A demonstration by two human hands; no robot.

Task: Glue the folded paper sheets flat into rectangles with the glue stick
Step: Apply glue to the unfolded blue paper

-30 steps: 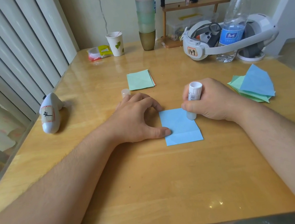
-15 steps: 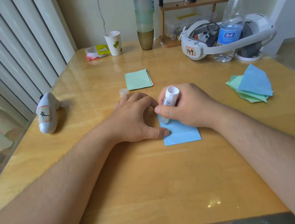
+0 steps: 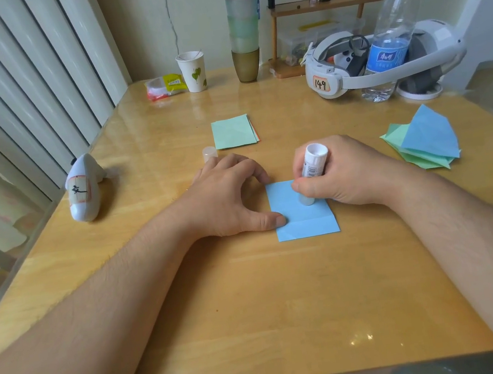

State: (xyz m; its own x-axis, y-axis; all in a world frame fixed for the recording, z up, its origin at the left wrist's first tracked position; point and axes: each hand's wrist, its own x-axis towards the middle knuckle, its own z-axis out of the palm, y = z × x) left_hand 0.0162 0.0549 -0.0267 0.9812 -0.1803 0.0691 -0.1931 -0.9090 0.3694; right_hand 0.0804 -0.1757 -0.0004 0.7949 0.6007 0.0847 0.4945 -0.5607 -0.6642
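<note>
Rightward again, the glue stick, gripped by the right hand, rubs the blue paper; left hand pins its edge. Gluing step; folding flat seems next.

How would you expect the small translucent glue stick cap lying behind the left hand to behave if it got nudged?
The glue stick cap looks like a small, thin plastic cylinder, so it is probably very light. The table has a glossy top, so a nudge would likely send the cap sliding, or rolling if it tips over.
</note>
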